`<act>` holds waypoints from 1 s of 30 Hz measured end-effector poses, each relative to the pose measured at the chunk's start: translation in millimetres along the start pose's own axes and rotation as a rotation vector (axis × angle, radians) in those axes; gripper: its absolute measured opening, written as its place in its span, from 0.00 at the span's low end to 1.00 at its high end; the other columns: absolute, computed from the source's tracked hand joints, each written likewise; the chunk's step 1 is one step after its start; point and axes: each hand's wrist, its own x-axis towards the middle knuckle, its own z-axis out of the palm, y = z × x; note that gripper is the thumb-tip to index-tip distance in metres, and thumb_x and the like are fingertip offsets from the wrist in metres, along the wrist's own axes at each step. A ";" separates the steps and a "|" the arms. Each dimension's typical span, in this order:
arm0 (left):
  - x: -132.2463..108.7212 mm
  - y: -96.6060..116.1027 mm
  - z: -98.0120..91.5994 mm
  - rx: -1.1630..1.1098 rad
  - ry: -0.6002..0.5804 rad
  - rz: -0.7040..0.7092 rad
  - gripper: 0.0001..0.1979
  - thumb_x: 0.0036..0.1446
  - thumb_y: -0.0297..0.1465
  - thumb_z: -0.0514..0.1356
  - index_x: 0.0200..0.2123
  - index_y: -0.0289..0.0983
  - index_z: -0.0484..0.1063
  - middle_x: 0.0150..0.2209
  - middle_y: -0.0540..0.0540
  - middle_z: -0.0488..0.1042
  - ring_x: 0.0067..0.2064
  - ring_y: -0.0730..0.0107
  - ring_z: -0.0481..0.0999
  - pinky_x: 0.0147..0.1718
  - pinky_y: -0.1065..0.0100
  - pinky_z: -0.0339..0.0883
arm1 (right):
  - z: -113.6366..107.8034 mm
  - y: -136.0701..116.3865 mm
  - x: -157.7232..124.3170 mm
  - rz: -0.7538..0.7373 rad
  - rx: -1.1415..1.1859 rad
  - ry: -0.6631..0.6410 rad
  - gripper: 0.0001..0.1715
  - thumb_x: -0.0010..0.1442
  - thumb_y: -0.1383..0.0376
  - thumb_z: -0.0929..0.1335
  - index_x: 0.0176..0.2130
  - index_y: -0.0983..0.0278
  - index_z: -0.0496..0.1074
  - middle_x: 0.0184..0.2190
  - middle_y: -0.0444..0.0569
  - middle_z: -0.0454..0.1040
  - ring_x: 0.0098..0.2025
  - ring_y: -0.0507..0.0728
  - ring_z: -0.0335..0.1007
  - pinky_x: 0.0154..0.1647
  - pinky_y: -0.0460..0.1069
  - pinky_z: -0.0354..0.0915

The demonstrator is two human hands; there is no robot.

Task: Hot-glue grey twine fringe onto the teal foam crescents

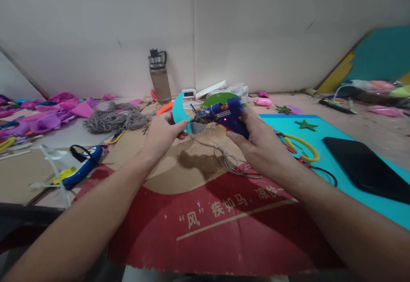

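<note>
My left hand [163,134] pinches a curved light-blue piece [179,110], paper or foam, by its lower end. In my right hand [256,130] is a blue hot glue gun [232,113], my fingers wrapped round its handle. A small red light glows on the gun's side. Its nozzle points left and is at or very near the lower edge of the blue piece; whether they touch I cannot tell. Grey cord [229,158] lies in loose loops on the cardboard below. Behind the gun shows part of a green round piece [218,98].
A red and brown cardboard sheet [208,230] covers the near table. To the right, a blue sheet [288,121] bears a black phone [365,166], a green star [306,125] and yellow-handled scissors [303,147]. A bottle [160,79] and bundled grey cord [115,117] stand behind.
</note>
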 end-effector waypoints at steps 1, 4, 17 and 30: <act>-0.1 -0.2 0.0 0.003 0.000 0.001 0.08 0.49 0.34 0.64 0.30 0.35 0.78 0.24 0.48 0.78 0.23 0.70 0.77 0.25 0.72 0.71 | -0.3 -0.5 0.0 0.019 0.014 -0.008 0.22 0.63 0.64 0.63 0.57 0.60 0.63 0.49 0.57 0.75 0.49 0.67 0.73 0.45 0.63 0.70; -0.6 -1.1 0.1 0.000 -0.001 0.008 0.07 0.48 0.34 0.64 0.30 0.36 0.78 0.23 0.48 0.78 0.23 0.70 0.77 0.24 0.72 0.70 | -1.0 -1.2 -0.2 0.073 0.049 -0.021 0.24 0.63 0.64 0.64 0.58 0.59 0.63 0.50 0.56 0.75 0.51 0.68 0.72 0.48 0.64 0.69; -1.9 2.0 0.5 0.007 -0.009 -0.011 0.06 0.48 0.33 0.64 0.29 0.36 0.78 0.22 0.49 0.77 0.23 0.69 0.77 0.25 0.71 0.71 | 0.1 3.0 -1.7 0.056 0.080 0.003 0.31 0.62 0.63 0.64 0.63 0.58 0.59 0.53 0.56 0.74 0.53 0.68 0.71 0.51 0.65 0.67; 1.3 -4.9 4.3 -0.226 -0.092 -0.059 0.10 0.45 0.34 0.67 0.28 0.33 0.76 0.23 0.47 0.77 0.22 0.72 0.74 0.23 0.72 0.70 | 5.0 27.7 16.1 0.256 0.290 0.100 0.20 0.56 0.64 0.67 0.49 0.62 0.65 0.38 0.52 0.75 0.34 0.58 0.71 0.33 0.54 0.68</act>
